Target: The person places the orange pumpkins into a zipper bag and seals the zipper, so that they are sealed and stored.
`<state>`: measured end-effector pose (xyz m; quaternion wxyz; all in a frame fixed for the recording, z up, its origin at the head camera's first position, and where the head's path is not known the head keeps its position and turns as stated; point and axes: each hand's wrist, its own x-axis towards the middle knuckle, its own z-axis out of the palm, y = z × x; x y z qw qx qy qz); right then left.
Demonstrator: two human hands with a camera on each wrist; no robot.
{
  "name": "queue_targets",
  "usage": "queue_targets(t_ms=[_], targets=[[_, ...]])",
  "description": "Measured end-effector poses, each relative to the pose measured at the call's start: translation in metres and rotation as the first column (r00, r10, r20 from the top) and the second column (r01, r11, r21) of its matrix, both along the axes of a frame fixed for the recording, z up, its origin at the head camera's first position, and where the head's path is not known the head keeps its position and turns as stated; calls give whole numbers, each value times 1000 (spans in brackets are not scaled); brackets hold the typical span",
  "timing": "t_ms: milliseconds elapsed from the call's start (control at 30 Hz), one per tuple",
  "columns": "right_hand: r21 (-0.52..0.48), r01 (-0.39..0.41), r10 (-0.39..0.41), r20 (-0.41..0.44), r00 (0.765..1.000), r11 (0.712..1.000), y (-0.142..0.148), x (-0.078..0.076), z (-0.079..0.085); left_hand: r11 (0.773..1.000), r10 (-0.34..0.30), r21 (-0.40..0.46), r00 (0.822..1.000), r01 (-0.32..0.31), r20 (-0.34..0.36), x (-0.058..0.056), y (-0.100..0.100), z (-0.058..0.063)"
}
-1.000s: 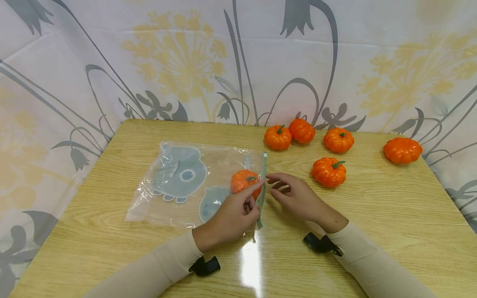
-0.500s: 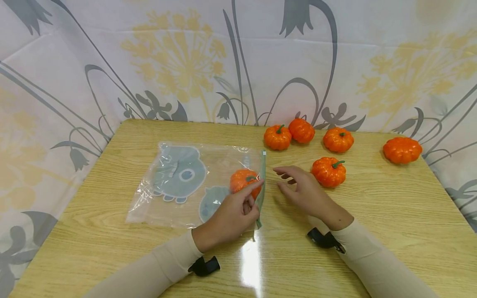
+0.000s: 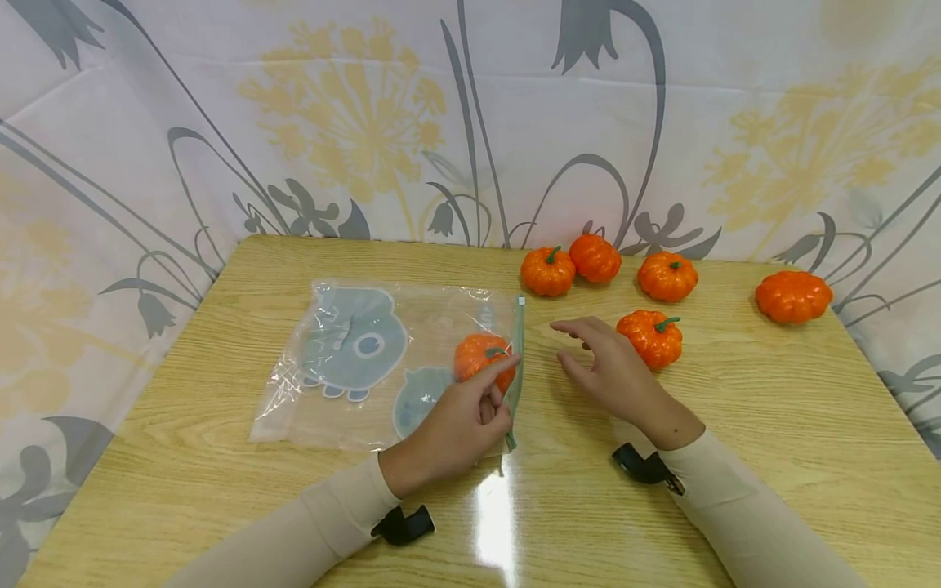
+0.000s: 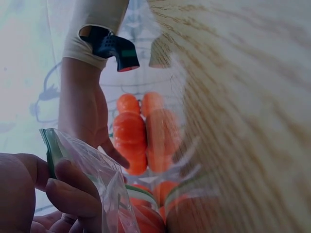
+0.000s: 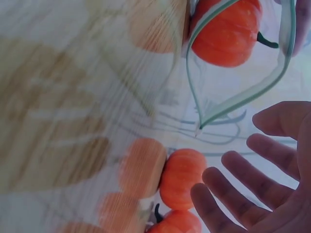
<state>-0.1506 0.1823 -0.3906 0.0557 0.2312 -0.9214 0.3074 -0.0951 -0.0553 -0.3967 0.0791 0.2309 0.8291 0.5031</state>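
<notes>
Head view, and the ribbed orange pumpkin with its green stem (image 3: 474, 355) sits inside the clear plastic bag with blue animal prints (image 3: 360, 318), right by its three-o'clock mouth; it could roll back onto the wood-grain worktop (image 3: 742, 392) if the left hand (image 3: 452, 429) loosens. Right hand (image 3: 617, 376) hovers at the mouth's three o'clock. Left wrist: thumb and finger pinch the green-trimmed edge. Right wrist: right fingers spread wide, holding nothing.

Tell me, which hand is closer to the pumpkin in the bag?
Left. The left hand holds the bag's open edge beside the pumpkin; the right hand is farther off, past that edge.
</notes>
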Motion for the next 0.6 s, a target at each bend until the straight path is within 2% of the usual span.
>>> queue_targets(t_ms=[600], targets=[[30,44,-43,-45,998,999,8,-4,0,1000,-2,2,1000,2,3,0,0,-3]])
